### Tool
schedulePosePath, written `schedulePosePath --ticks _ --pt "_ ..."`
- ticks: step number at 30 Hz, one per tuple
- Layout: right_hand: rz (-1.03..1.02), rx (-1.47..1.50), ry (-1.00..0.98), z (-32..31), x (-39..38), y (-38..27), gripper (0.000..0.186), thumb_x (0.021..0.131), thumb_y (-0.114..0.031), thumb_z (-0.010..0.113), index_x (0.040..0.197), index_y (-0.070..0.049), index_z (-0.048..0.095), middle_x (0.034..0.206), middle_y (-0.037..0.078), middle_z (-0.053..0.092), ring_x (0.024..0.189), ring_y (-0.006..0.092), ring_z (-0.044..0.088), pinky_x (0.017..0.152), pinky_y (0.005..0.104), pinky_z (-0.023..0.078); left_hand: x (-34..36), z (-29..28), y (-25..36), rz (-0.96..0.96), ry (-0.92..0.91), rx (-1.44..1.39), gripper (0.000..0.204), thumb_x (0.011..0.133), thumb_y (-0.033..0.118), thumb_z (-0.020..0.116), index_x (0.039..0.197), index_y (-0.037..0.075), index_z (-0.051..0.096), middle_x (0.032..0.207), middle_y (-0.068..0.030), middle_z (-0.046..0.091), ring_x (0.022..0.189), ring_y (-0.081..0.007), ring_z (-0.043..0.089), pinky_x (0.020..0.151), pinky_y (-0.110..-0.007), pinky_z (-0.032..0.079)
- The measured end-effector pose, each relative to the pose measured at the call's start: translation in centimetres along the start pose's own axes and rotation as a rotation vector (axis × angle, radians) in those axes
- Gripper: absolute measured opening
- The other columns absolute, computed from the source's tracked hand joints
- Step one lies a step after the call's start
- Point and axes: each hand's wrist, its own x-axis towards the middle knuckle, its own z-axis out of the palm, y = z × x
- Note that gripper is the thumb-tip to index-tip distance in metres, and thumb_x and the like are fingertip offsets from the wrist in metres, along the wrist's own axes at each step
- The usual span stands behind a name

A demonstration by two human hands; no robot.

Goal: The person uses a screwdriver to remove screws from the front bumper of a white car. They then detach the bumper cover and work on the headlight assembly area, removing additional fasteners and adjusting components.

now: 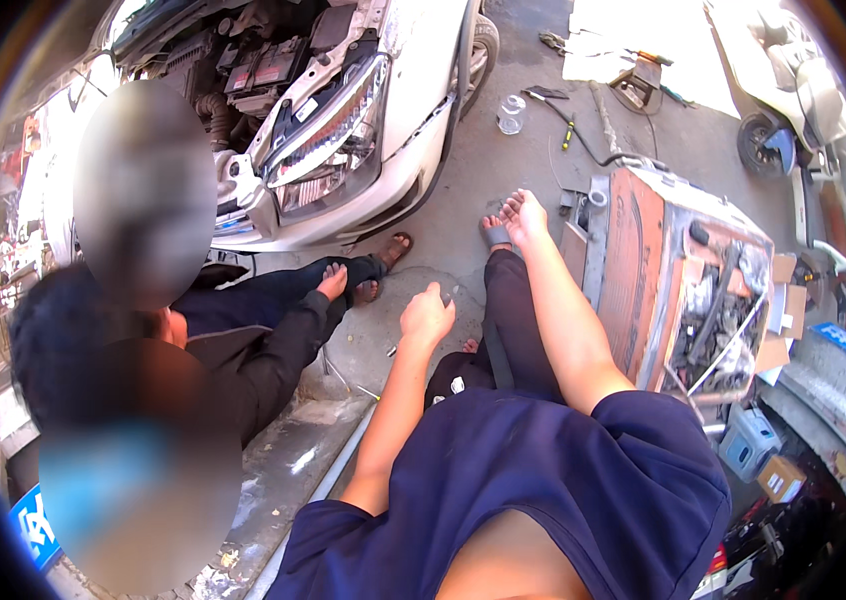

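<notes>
My left hand (427, 316) is held over the ground between my knees and the car, its fingers curled in. A small dark spot shows by its fingertips; what it holds, if anything, I cannot make out. My right hand (525, 217) is raised farther forward, palm partly up, with loosely bent fingers apart and nothing in them. It hangs above my sandalled foot (496, 233), left of a large orange-and-grey machine (633, 265). Ahead and to the left stands a white car (413, 110) with its engine bay uncovered and a headlight (333, 135) showing.
A seated person (273, 350) in dark clothes is at my left, one hand (332, 281) resting near a knee. On the ground ahead are a clear jar (511, 114) and a yellow-black screwdriver (569, 132). A scooter (793, 90) stands far right; a blue-grey plastic box (749, 442) lies nearer.
</notes>
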Motion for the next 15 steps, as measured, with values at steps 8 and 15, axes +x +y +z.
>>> schedulePosePath --ticks 8,15 --pt "-0.014 -0.193 -0.108 -8.9 -18.3 6.6 0.014 0.095 -0.02 0.053 0.093 -0.008 0.059 0.074 0.001 0.056 0.064 0.0138 0.055 0.064 0.0315 0.049 -14.0 8.0 -11.1 -0.053 -0.044 -0.066 0.04 0.086 0.032 0.064 0.112 0.002 0.062 0.111 -0.0266 0.066 0.108 -0.0423 0.063 0.092 -0.049 0.05" --pt "-0.029 -0.405 -0.245 -14.0 -26.7 5.4 0.011 0.093 -0.016 0.058 0.093 -0.005 0.06 0.074 0.004 0.057 0.06 0.0136 0.054 0.058 0.0307 0.047 -21.1 16.2 -24.0 -0.275 -0.158 0.035 0.045 0.08 0.027 0.064 0.109 -0.007 0.067 0.107 -0.0291 0.068 0.103 -0.0378 0.067 0.089 -0.043 0.053"
